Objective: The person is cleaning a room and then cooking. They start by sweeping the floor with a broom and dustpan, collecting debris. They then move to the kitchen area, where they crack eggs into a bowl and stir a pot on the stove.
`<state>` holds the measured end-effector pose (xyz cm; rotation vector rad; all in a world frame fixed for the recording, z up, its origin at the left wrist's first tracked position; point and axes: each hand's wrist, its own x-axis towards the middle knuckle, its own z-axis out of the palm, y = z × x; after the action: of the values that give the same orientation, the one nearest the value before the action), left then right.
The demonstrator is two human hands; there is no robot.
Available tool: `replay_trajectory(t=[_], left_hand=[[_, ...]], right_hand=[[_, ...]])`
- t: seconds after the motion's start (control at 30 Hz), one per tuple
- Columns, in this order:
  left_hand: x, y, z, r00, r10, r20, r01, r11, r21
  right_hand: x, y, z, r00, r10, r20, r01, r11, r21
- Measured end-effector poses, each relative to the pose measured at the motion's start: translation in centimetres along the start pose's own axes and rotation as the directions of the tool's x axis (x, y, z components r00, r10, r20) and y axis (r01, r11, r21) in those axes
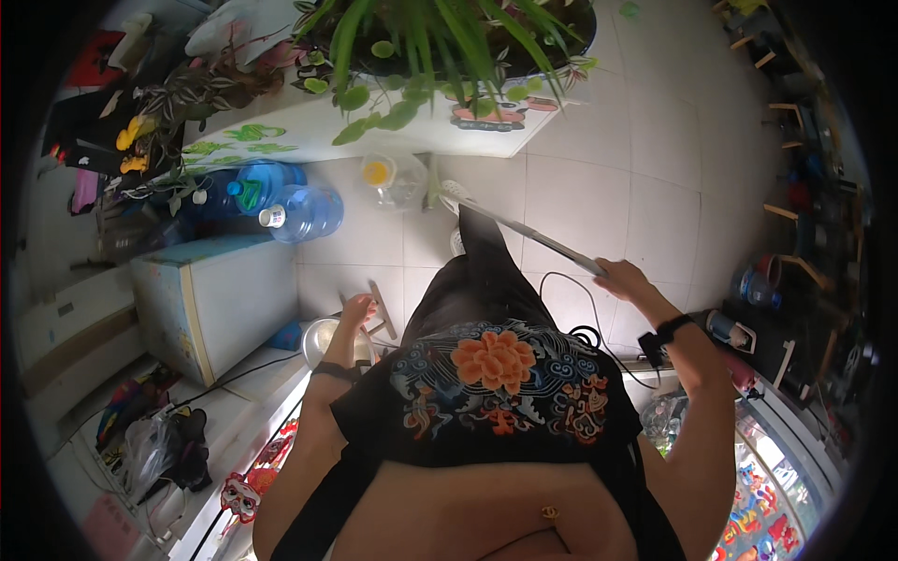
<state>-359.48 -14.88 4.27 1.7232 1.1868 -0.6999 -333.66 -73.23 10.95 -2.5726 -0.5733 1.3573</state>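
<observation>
While the right hand [617, 280] is closed around the near end of a pale pole [535, 236], the rest of the pole slants away from it toward the far left and down to the floor [575, 201]. Its long axis runs from that grip, past a dark trouser leg, to a white shoe [455, 193] and, beside it, a flat, grey-green head [432, 183]. So the head lies far and to the left of the grip, just right of a clear jug [402, 189] with a yellow cap; whether head and jug touch, I cannot tell.

Only the right hand is on the pole. The left hand [359, 308] is well apart from it, on the near left, with its fingers bent and nothing visible in them; whether the fingertips meet, I cannot tell. Near that hand are a pale bucket [318, 338], partly hidden by the forearm, and a wooden frame [382, 309].

Farther left stand a white cabinet [245, 304] and, beyond it, blue water bottles [309, 215]. On the far side, leafy plants [421, 47] hang over a white planter.
</observation>
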Motion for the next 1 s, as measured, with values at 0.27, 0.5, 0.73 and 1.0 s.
replay_trajectory(t=[0.27, 0.5, 0.73, 1.0], left_hand=[[-0.9, 4.5, 0.6, 0.995, 0.093, 0.026, -0.093, 0.995, 0.019], [-2.0, 7.2, 1.3, 0.997, 0.065, -0.029, -0.062, 0.993, 0.101], [2.0, 12.0, 4.2, 0.999, 0.029, 0.032, -0.036, 0.967, 0.253], [-11.4, 42.5, 22.0, 0.364, 0.787, 0.498, -0.931, 0.322, 0.171]], right_hand=[[10.0, -3.8, 2.9, 0.995, -0.092, -0.025, 0.094, 0.992, 0.081], [8.7, 2.9, 5.9, 0.994, 0.038, 0.106, -0.075, 0.927, 0.369], [-7.1, 16.0, 13.6, 0.912, 0.39, 0.129, -0.395, 0.744, 0.539], [-16.5, 19.0, 19.5, 0.703, 0.702, -0.115, -0.584, 0.662, 0.469]])
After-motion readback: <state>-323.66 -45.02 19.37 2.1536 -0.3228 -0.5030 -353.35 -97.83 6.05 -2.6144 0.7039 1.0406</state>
